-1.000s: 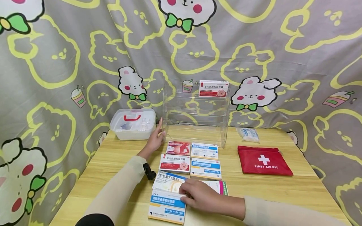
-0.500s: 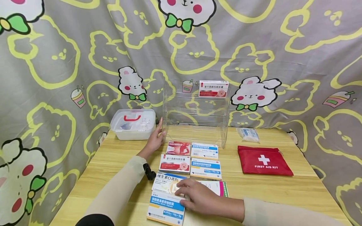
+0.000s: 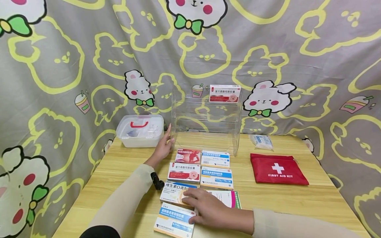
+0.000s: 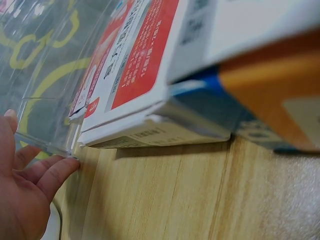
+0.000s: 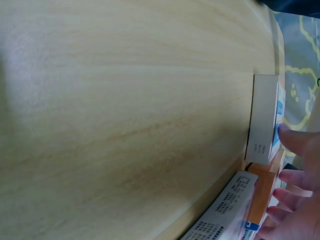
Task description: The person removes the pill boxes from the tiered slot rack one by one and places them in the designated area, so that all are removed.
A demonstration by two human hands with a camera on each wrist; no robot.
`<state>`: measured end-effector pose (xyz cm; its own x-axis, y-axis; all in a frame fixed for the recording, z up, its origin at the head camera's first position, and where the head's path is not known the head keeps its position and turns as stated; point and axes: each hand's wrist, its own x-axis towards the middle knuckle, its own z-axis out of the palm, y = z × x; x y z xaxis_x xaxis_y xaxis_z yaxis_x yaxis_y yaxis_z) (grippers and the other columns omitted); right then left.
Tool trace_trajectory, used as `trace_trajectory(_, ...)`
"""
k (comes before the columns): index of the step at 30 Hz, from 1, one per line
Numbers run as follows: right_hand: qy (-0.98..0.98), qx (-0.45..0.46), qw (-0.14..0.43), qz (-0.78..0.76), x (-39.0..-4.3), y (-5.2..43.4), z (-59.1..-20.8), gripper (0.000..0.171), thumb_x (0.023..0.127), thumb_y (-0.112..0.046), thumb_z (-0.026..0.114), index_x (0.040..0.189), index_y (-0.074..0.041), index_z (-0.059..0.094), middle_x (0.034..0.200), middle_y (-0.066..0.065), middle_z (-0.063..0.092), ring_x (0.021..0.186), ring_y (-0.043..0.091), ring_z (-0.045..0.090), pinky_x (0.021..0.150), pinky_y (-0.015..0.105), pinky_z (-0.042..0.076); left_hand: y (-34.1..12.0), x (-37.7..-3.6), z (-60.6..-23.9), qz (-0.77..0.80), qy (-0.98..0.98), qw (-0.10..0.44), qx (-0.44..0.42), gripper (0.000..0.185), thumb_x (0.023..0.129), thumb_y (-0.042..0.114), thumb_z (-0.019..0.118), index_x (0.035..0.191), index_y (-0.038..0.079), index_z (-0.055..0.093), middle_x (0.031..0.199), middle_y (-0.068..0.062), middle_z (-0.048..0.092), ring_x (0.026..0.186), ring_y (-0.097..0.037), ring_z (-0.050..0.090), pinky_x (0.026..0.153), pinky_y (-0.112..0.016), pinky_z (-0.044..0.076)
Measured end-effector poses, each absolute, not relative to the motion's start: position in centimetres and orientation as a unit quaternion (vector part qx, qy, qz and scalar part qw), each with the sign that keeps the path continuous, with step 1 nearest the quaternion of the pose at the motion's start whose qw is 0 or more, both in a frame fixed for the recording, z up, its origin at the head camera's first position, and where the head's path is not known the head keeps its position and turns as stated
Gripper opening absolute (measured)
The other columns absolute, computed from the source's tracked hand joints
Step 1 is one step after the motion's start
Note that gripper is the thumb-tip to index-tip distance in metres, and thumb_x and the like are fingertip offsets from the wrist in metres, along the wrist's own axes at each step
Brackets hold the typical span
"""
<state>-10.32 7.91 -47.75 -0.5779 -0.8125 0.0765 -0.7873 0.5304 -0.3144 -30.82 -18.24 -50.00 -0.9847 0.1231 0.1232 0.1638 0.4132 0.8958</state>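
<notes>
In the head view my left hand (image 3: 163, 145) touches the lower left side of a clear acrylic rack (image 3: 205, 135), fingers extended. The left wrist view shows the fingertips at the rack's bottom edge. My right hand (image 3: 212, 208) lies over the near medicine boxes. Its fingers touch a vitamin D drops box (image 3: 172, 194), and its thumb lies on a blue-and-white glucosamine capsule box (image 3: 172, 219) at the front. The hand partly covers a white box with pink and green stripes (image 3: 228, 198). In the right wrist view the thumb (image 5: 295, 137) touches the front box (image 5: 262, 117).
Behind these lie two red-and-white medicine boxes (image 3: 184, 172) and two glucosamine boxes (image 3: 216, 178). Another red-and-white box (image 3: 225, 94) stands on the rack's top tier. A lidded plastic case (image 3: 140, 132) is left; a red first aid pouch (image 3: 276, 170) and small packet (image 3: 262, 142) are right.
The front glucosamine box has slid slightly toward me and left, and a gap shows between it and the vitamin D box. My right fingers have shifted slightly left; my left hand has stayed put.
</notes>
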Motion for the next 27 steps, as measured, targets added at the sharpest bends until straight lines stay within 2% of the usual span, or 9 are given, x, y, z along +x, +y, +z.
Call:
trace_trajectory(6, 0.876, -0.457, 0.022, -0.156, -10.7, 8.0, -48.1, 0.058, 0.094, -0.045, 0.073, 0.144, -0.018, 0.061, 0.150, -0.002, 0.053, 0.137, 0.021, 0.050, 0.110, 0.042, 0.046, -18.2, -30.8, -49.9, -0.530, -0.844, 0.017, -0.079, 0.074, 0.111, 0.020, 0.046, 0.163, 0.052, 0.004, 0.159, -0.027, 0.039, 0.108, -0.039, 0.062, 0.068, -0.038, 0.055)
trace_trajectory(12, 0.875, -0.458, 0.002, -0.157, -11.2, 8.2, -48.1, 0.048, 0.096, -0.037, 0.073, 0.139, -0.018, 0.065, 0.146, -0.001, 0.055, 0.134, 0.019, 0.052, 0.108, 0.040, 0.048, -18.3, -30.8, -49.9, -0.530, -0.844, 0.015, -0.077, 0.073, 0.111, 0.021, 0.046, 0.162, 0.054, 0.005, 0.159, -0.026, 0.038, 0.117, -0.038, 0.060, 0.073, -0.040, 0.058)
trace_trajectory(16, 0.878, -0.453, 0.000, -0.152, -11.4, 8.1, -48.0, 0.043, 0.097, -0.035, 0.073, 0.136, -0.018, 0.067, 0.144, -0.002, 0.056, 0.132, 0.017, 0.053, 0.107, 0.039, 0.048, -18.2, -30.8, -50.0, -0.540, -0.838, 0.015, -0.081, 0.074, 0.111, 0.019, 0.046, 0.162, 0.053, 0.005, 0.159, -0.026, 0.038, 0.085, -0.026, 0.060, 0.066, -0.035, 0.054)
trace_trajectory(19, 0.879, -0.452, 0.001, -0.152, -11.5, 8.2, -48.0, 0.042, 0.097, -0.035, 0.073, 0.135, -0.018, 0.067, 0.143, -0.003, 0.057, 0.132, 0.016, 0.053, 0.107, 0.038, 0.048, -18.2, -30.9, -50.2, -0.546, -0.833, 0.014, -0.087, 0.074, 0.111, 0.017, 0.045, 0.163, 0.052, 0.004, 0.159, -0.027, 0.037, 0.063, -0.017, 0.043, 0.059, -0.030, 0.046)
trace_trajectory(27, 0.877, -0.452, 0.000, -0.160, -11.7, 8.2, -48.2, 0.040, 0.097, -0.033, 0.072, 0.135, -0.018, 0.066, 0.144, -0.003, 0.056, 0.132, 0.017, 0.053, 0.107, 0.039, 0.049, -18.2, -30.9, -50.1, -0.543, -0.835, 0.015, -0.084, 0.074, 0.111, 0.019, 0.045, 0.161, 0.055, 0.004, 0.159, -0.026, 0.038, 0.063, -0.016, 0.043, 0.060, -0.030, 0.047)
